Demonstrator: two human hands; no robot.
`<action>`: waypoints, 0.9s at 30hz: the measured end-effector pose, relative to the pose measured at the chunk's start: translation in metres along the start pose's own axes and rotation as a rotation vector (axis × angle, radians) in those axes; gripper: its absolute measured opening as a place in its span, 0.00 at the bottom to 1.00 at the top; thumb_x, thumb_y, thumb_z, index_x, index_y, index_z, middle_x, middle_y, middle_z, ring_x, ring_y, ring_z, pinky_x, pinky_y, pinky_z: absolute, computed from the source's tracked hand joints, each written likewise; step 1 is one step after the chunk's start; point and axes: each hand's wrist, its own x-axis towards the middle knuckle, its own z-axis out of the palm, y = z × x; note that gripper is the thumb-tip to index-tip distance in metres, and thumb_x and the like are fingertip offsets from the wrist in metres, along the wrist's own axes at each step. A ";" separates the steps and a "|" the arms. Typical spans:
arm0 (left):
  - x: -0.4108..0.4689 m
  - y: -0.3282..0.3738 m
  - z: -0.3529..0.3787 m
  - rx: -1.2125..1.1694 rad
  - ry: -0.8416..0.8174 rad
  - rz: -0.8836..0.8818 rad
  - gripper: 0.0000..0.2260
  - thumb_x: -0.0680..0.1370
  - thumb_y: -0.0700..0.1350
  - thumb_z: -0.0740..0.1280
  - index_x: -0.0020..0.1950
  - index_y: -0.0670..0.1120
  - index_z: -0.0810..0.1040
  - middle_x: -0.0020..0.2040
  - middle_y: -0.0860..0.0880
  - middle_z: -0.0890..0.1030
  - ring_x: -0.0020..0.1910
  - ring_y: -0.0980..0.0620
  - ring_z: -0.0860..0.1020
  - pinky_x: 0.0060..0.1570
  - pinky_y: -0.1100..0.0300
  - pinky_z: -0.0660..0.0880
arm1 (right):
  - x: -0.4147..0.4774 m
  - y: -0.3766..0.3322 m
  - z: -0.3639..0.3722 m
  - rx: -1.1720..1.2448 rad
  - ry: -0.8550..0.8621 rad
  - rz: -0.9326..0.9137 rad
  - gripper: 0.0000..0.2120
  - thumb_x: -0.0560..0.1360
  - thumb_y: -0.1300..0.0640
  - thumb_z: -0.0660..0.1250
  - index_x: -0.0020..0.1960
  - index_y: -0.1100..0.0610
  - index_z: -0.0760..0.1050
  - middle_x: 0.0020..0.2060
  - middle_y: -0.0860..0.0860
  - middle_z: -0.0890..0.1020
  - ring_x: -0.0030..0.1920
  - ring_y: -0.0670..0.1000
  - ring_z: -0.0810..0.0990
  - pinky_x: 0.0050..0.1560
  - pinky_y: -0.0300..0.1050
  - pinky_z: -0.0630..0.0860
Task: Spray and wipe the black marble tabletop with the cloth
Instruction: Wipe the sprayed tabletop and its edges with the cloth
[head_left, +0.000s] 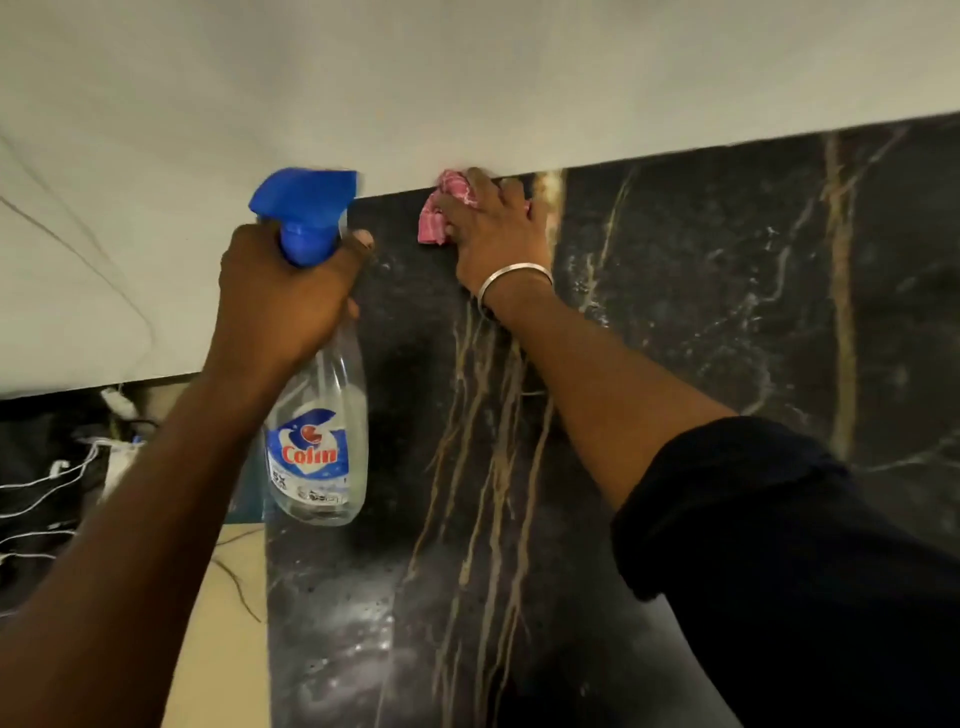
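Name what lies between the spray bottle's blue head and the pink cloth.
Head view: a strip of bare black marble tabletop, plus one fingertip of the left hand gripping the spray bottle, short of the cloth.

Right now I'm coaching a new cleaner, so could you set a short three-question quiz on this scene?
1. True or false: the left hand grips the spray bottle at its neck.
2. Where on the black marble tabletop is the pink cloth that lies under the right hand? A) at the near edge B) at the far edge, by the white wall C) in the middle
3. Fill in: the bottle's trigger head is ____.
Key: 1 true; 2 B; 3 blue.
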 end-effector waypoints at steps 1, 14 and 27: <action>-0.001 0.012 0.018 -0.006 -0.015 0.010 0.14 0.77 0.51 0.67 0.46 0.39 0.78 0.32 0.47 0.79 0.26 0.61 0.78 0.31 0.74 0.71 | -0.002 0.021 -0.002 0.002 0.000 0.021 0.29 0.73 0.54 0.63 0.73 0.39 0.63 0.76 0.49 0.60 0.71 0.60 0.61 0.67 0.61 0.58; -0.009 0.150 0.213 -0.043 -0.184 0.098 0.13 0.77 0.52 0.67 0.46 0.41 0.77 0.33 0.47 0.78 0.29 0.58 0.78 0.34 0.69 0.75 | -0.038 0.342 -0.057 -0.052 0.018 0.306 0.25 0.76 0.50 0.58 0.72 0.37 0.64 0.76 0.48 0.61 0.71 0.61 0.62 0.66 0.64 0.60; 0.007 0.190 0.271 0.002 -0.206 0.133 0.10 0.77 0.52 0.68 0.39 0.49 0.75 0.32 0.49 0.79 0.29 0.58 0.79 0.37 0.68 0.77 | -0.050 0.526 -0.092 -0.084 0.100 0.803 0.24 0.76 0.56 0.56 0.72 0.55 0.66 0.71 0.57 0.65 0.69 0.68 0.63 0.66 0.70 0.60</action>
